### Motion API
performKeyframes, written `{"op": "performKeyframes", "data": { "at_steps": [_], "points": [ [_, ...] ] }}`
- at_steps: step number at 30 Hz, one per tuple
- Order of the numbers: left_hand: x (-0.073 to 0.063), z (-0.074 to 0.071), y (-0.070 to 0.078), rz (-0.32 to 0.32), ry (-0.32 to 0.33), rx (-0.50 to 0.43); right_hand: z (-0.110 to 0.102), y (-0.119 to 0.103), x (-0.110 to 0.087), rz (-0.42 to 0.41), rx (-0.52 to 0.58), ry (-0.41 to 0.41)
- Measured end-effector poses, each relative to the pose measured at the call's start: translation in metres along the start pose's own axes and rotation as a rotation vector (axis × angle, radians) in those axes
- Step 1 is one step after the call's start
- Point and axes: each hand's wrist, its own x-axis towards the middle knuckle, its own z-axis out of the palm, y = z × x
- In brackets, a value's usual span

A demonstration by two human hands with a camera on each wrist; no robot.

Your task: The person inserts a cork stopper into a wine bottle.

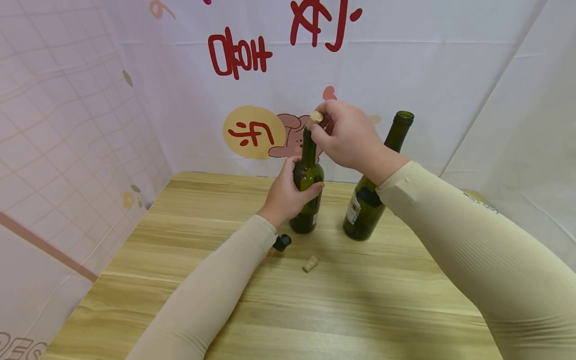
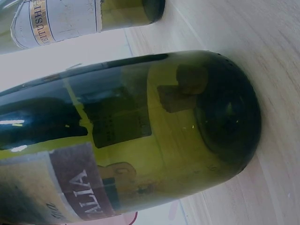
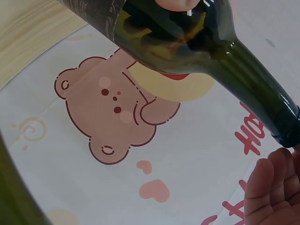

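Note:
In the head view my left hand (image 1: 290, 192) grips a green glass wine bottle (image 1: 309, 172) around its shoulder; it stands upright on the table. My right hand (image 1: 348, 135) pinches a cork (image 1: 316, 117) at the mouth of that bottle. How far the cork sits in the neck is hidden by the fingers. The left wrist view shows the lower part of the held bottle (image 2: 178, 131) and its label. In the right wrist view, fingers (image 3: 274, 187) of my right hand are by the bottle's mouth, the cork barely visible.
A second green wine bottle (image 1: 366, 207) with a bare mouth stands to the right, partly behind my right wrist. Another cork (image 1: 310, 264) lies on the wooden table (image 1: 342, 305). A small black object (image 1: 282, 242) shows beside my left forearm. A printed white backdrop (image 1: 180, 100) rises behind.

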Motion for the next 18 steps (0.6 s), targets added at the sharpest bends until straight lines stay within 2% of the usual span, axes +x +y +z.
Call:
{"op": "performKeyframes", "data": {
  "at_steps": [18],
  "points": [
    [0.0003, 0.0003, 0.0003, 0.005, -0.001, 0.001, -0.0005, -0.0012, 0.0053, 0.027, -0.007, -0.068]
  ]
}}
